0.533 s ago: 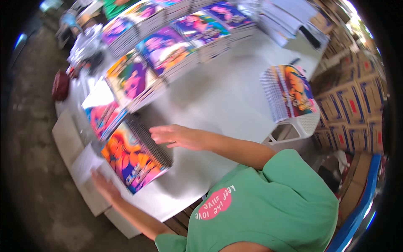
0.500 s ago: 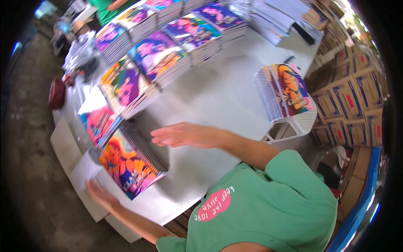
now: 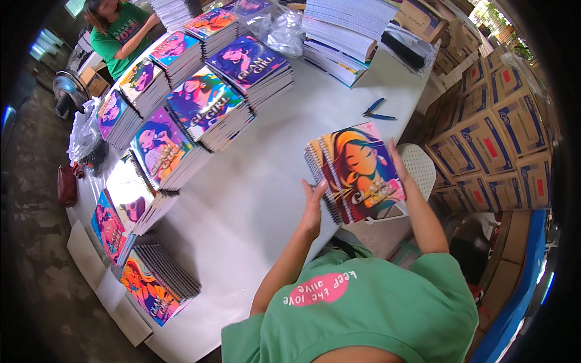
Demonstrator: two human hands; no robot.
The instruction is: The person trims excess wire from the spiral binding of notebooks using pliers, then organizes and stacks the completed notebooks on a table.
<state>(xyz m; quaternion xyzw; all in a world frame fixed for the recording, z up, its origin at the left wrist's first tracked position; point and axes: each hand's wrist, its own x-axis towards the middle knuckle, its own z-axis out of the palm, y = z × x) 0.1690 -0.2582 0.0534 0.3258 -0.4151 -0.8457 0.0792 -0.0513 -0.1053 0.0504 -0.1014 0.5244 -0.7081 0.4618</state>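
Left hand (image 3: 313, 207) at eight o'clock, right hand (image 3: 400, 164) at three, their grip clasps a notebook stack (image 3: 364, 169); pliers (image 3: 376, 111) lie on the desk (image 3: 260, 157) toward one o'clock.

Brown cartons (image 3: 480, 140) (blue-marked) stand stacked at right.

Passage lies across the white tabletop (image 3: 254, 163) mid-frame; notebook stacks (image 3: 162, 148) block upper left, held spiral notebooks (image 3: 363, 166) right of centre.

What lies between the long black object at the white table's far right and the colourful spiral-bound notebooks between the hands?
The head view shows a blue-handled plier-like tool there on the table, apart from the notebooks.
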